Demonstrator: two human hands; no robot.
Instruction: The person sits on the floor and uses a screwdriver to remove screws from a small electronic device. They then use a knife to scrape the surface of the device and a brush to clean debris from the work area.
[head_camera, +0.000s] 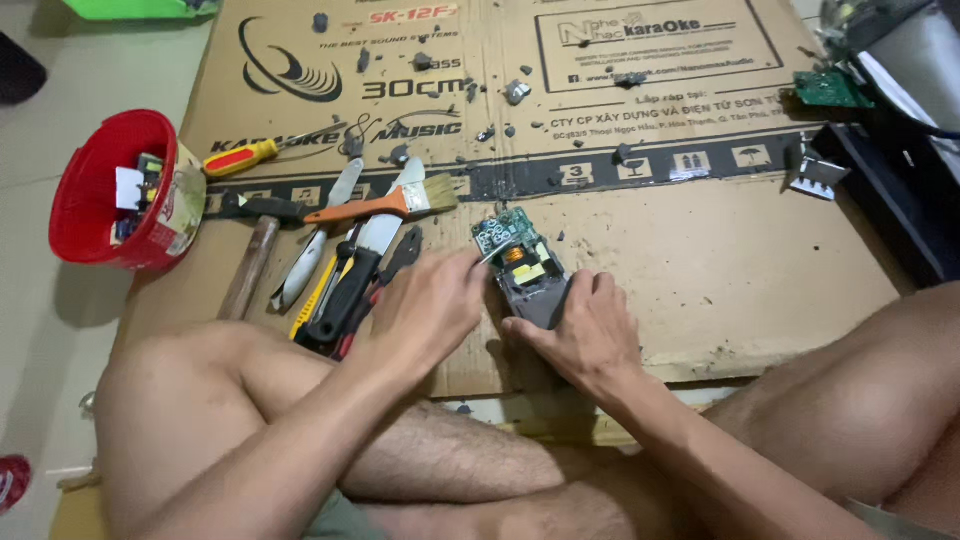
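A green circuit board (516, 252) with yellow parts sits in a grey casing (535, 295). The right hand (583, 335) clasps the casing's near end. The left hand (432, 305) pinches a thin tool (488, 254) whose tip touches the board.

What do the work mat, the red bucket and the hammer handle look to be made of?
The work mat looks like flattened corrugated cardboard: matte brown, printed, with fold creases. The red bucket seems moulded plastic, going by its smooth, slightly glossy, evenly coloured wall. The hammer handle appears to be wood: dull brown with a worn finish, though grain is too small to confirm.
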